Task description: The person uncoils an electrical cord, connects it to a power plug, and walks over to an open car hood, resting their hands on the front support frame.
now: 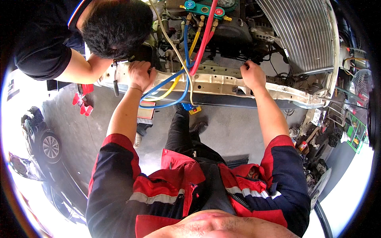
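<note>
A pale metal crossbar (222,84) runs along the open front of a car. On its left part lies my left hand (141,75), fingers curled over the bar. Further right, my right hand (253,75) is closed over the bar's far edge; its fingertips are hidden. Between my hands, a blue hose (162,85), a yellow hose (171,89) and a thin pale hose (183,63) hang over the bar. A red hose (207,39) also comes from the teal manifold gauge block (204,10) lying above the engine.
Close on my left, another person (49,59) leans over the bar. A finned radiator panel (305,29) stands tilted at the right. Red stands (83,101) and a boxy filter (146,111) are on the floor. A dark car (51,170) is at left, a fan (360,85) at right.
</note>
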Demonstrator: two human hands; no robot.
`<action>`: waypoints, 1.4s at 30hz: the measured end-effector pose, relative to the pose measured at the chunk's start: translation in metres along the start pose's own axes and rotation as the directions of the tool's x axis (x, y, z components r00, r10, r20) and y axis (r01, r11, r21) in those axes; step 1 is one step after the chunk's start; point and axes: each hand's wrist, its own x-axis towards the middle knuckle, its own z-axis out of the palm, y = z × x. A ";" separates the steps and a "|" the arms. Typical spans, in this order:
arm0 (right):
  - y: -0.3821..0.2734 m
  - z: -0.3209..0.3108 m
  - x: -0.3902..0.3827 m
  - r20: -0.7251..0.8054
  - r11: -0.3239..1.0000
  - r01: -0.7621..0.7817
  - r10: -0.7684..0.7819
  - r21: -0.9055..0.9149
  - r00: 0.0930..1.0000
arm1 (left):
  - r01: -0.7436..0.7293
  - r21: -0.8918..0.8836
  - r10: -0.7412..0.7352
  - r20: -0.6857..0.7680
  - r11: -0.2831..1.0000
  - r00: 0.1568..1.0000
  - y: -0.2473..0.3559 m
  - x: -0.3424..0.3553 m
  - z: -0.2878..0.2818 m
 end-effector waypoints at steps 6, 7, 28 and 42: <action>0.001 0.002 0.001 -0.023 1.000 0.013 -0.013 -0.004 1.000 | -0.033 0.023 0.035 -0.084 0.999 0.996 -0.002 0.000 0.003; 0.000 0.001 0.000 -0.023 1.000 0.016 -0.016 0.000 1.000 | -0.033 0.022 0.035 -0.084 0.999 0.996 -0.002 0.000 0.003; -0.002 -0.001 -0.001 -0.040 1.000 -0.003 0.003 0.006 0.999 | -0.059 0.021 0.061 -0.124 0.998 0.990 -0.005 -0.001 0.008; 0.001 0.003 0.001 -0.033 1.000 -0.007 0.006 -0.013 0.999 | -0.026 -0.008 0.026 -0.055 1.000 0.998 -0.004 -0.001 0.005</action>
